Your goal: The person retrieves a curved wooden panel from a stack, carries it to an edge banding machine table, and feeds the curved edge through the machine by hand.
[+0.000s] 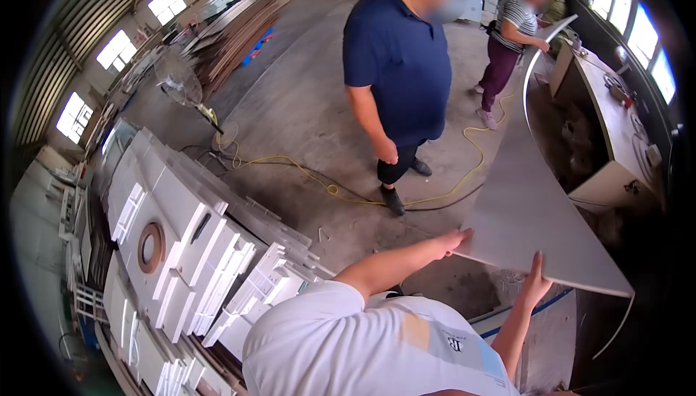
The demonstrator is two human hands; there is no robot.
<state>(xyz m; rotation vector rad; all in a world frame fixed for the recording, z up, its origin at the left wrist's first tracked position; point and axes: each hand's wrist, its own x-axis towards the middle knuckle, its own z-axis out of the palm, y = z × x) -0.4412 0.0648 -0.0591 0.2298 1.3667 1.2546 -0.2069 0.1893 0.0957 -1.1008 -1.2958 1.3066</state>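
A long, thin grey panel [533, 207] stretches from my hands up toward the top right, bending along its length. My left hand [451, 242] grips the panel's near edge at its left corner. Farther right along the same edge, my right hand [536, 284] holds the panel with the thumb on its upper face. At the far end, a person in a striped shirt [513, 31] has their hands on the panel. Another person in a dark blue shirt [402, 63] stands left of the panel, one arm hanging down, not touching it.
Stacked white panels [181, 229] lie at the left. A yellow cable [312, 175] crosses the floor behind them, near a standing fan [179, 81]. A workbench [609, 121] with tools runs along the right wall. Brown boards [235, 41] are piled farther back.
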